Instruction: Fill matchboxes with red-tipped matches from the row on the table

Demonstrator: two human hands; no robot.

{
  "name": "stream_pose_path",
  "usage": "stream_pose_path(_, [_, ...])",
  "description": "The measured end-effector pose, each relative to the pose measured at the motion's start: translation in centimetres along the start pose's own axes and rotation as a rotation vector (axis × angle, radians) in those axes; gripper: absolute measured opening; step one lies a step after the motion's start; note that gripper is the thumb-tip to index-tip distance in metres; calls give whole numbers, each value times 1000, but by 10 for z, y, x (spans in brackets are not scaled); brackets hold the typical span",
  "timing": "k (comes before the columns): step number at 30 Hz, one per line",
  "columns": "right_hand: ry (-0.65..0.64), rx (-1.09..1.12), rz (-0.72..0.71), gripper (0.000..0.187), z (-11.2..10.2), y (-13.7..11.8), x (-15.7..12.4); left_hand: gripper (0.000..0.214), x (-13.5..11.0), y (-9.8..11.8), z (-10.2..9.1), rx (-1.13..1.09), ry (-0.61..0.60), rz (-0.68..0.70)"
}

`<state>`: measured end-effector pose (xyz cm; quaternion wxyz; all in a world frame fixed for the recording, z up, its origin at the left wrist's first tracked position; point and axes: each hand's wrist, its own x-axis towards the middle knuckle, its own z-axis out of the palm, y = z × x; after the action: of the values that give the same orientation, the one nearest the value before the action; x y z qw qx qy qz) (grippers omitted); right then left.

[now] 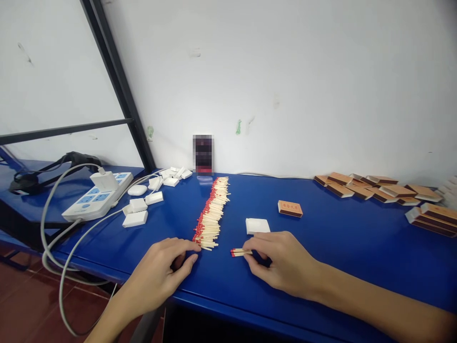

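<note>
A long row of loose matches [210,214] with red heads runs across the blue table toward the wall. At its near end, my left hand [171,264] has its index fingertip at the matches, thumb and finger apart, holding nothing. My right hand [282,262] pinches a few matches [238,252] between thumb and fingers, red heads pointing left, low over the table. Just behind that hand lies a white matchbox tray [257,226], partly covered by the fingers. Farther back sits an orange matchbox [290,208].
Many matchboxes [371,188] lie piled at the back right, with a stack [433,219] near the right edge. White trays [135,218] and an earbud case [137,190] are at left, beside a power strip [98,197] with looping cables. A blurred upright object [203,155] leans against the wall.
</note>
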<state>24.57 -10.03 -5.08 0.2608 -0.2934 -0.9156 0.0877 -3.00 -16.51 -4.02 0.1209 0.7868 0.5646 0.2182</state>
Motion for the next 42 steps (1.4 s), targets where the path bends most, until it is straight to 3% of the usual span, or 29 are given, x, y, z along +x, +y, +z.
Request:
stream_pose_path(6, [-29,-52,-14,18,-1,-1,0,27,0,0,-1,7,-15,-1])
stream_pose_path(12, [31,-43,-89,17,2,0,1,28,-1,1,-1,-1,5,-3])
stream_pose_path(15, [-29,-12,-104,19,2,1,1,28,0,1,0,2,0,-8])
stream_pose_path(19, [-105,9,-73,23,1,1,2,29,0,0,0,21,-16,-3])
stream_pose_path(29, [-126,5,-5,26,1,1,0,27,-1,1,-1,5,-17,-13])
stream_pose_path(42, [-32,31,186,22,-1,-6,5,27,-1,1,-1,15,1,-40])
